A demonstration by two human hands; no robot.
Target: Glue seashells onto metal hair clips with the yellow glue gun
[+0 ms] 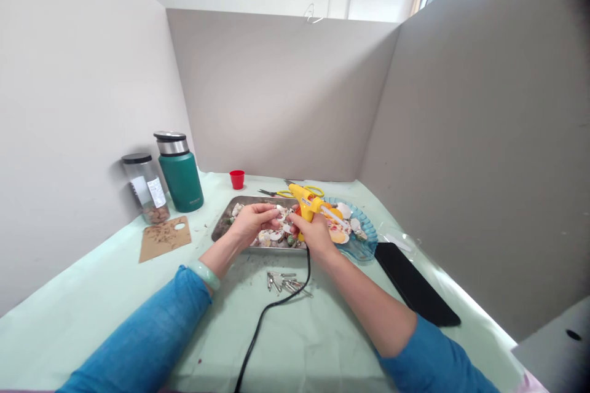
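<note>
My right hand (318,237) is wrapped round the handle of a yellow hot glue gun (303,196), whose white glue stick (335,216) pokes out at the back. From the grip a black cord (260,319) runs down to the near edge. My left hand (252,223) is closed in a pinch just left of the gun; whatever lies between its fingertips is too small to make out against the shells. Both hands are above a metal tray (222,225) of shells and stones. A blue scalloped plate (370,234) with more shells sits right of the gun.
Several metal hair clips (289,284) lie in front of the tray. Yellow-handled scissors (315,191) and a red cup (236,180) are behind it. At left stand a green bottle (181,182), a jar (148,191) and a brown card (161,239). A black slab (417,285) lies right.
</note>
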